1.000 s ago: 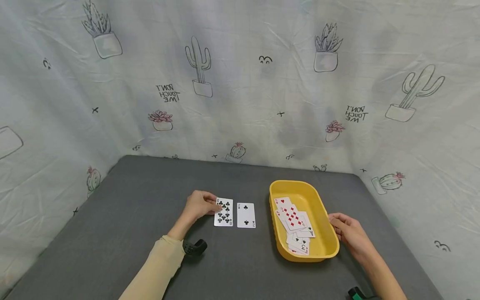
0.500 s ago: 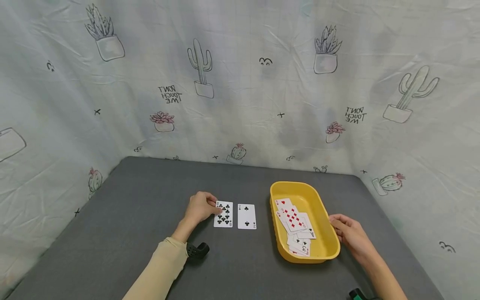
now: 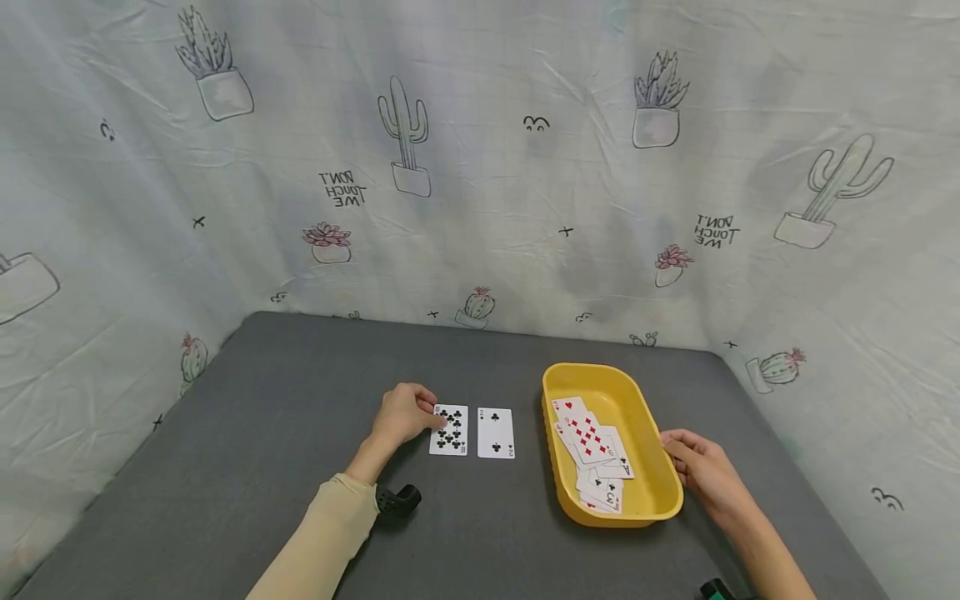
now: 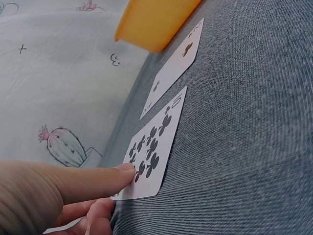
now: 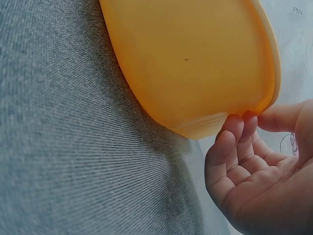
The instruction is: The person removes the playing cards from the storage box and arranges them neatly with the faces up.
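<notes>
My left hand (image 3: 403, 414) pinches the left edge of a ten of clubs playing card (image 3: 456, 440); the thumb lies on its face, and the other fingers are at the edge, partly hidden. Just right of it a two of clubs (image 3: 496, 433) lies face up on the grey cloth. The left wrist view shows both the ten (image 4: 155, 152) and the two (image 4: 172, 68) close up. On the right side, my right hand (image 3: 705, 471) holds the rim of a yellow plastic basket (image 3: 656, 492) between thumb and curled fingers, also seen in the right wrist view.
Several face-up cards, a six of diamonds (image 3: 587, 440) on top among them, lie overlapping in the basket's left part. Grey cloth (image 3: 300, 400) covers the table. A cactus-print curtain (image 3: 480, 167) hangs behind and at both sides.
The ten of clubs has come down slightly and now lines up more evenly with the two of clubs. My right hand stays at the basket's rim. The head view has shifted a little.
</notes>
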`<state>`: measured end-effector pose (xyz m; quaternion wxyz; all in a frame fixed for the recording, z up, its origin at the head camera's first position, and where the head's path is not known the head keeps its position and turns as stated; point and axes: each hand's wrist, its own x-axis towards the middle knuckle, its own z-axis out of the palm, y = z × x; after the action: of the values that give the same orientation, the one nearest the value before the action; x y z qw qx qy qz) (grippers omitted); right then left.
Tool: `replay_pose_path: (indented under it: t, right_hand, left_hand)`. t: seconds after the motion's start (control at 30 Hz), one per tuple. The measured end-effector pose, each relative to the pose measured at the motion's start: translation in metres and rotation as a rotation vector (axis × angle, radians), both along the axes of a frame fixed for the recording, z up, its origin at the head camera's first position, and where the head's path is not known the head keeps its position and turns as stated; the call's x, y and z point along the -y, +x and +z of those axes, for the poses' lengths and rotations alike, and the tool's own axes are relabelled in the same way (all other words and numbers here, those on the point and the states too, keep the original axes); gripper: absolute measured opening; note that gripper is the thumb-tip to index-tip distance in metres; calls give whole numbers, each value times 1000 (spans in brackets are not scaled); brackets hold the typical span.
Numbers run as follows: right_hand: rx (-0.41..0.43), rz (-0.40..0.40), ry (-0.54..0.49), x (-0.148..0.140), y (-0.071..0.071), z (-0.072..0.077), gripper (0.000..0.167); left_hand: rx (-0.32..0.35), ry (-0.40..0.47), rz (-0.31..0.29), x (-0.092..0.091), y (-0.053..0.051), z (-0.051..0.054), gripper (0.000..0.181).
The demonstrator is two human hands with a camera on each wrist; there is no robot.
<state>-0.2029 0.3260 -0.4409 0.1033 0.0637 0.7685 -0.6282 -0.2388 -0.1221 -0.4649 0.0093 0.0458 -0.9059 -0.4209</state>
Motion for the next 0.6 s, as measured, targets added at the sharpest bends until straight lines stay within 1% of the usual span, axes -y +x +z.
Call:
replay_pose_path:
  t: [0.2,0.4,0.6]
  right_hand:
    - [-9,7,-3,-1,-1,1,37]
    - [-12,1,-5,-1,0,0,38]
    - [-8,-3,0,-1,0,-2,37]
  left_hand:
    - [19,6,-2,0,-2,2,34]
    - [13,20,-14,1,-2,1,34]
    - [43,121,-33,6,-3,-1,30]
